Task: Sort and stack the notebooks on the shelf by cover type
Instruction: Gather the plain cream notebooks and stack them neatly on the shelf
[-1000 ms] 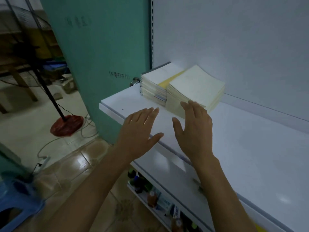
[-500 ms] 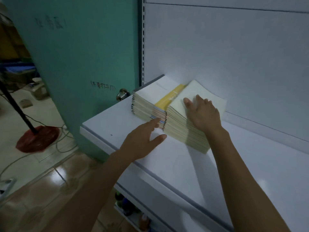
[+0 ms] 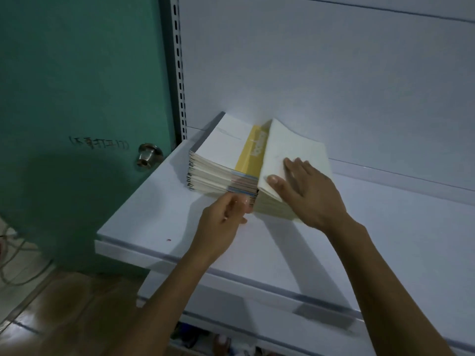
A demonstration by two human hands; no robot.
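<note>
Two notebook stacks sit side by side at the back left of the white shelf (image 3: pixel 385 227). The left stack (image 3: pixel 221 147) has a white top cover, and a yellow strip (image 3: pixel 253 150) shows along its right side. The right stack (image 3: pixel 295 147) is cream and its top leans onto the left one. My right hand (image 3: pixel 305 191) lies flat on the cream top cover, thumb at its near edge. My left hand (image 3: pixel 226 217) is at the near corner of the left stack, with curled fingers pinching the lower notebook edges; the grip is blurred.
A green door (image 3: pixel 77 73) with a metal knob (image 3: pixel 149 155) stands just left of the shelf. A slotted upright (image 3: pixel 180 73) and the white back panel close off the rear. Small bottles (image 3: pixel 221 343) sit on a lower shelf. Cables (image 3: pixel 10 253) lie on the tiled floor.
My view has come closer. My left hand went from straight fingers beside the stack to curled fingers on its near corner. My right hand slid toward the cream cover's near left edge.
</note>
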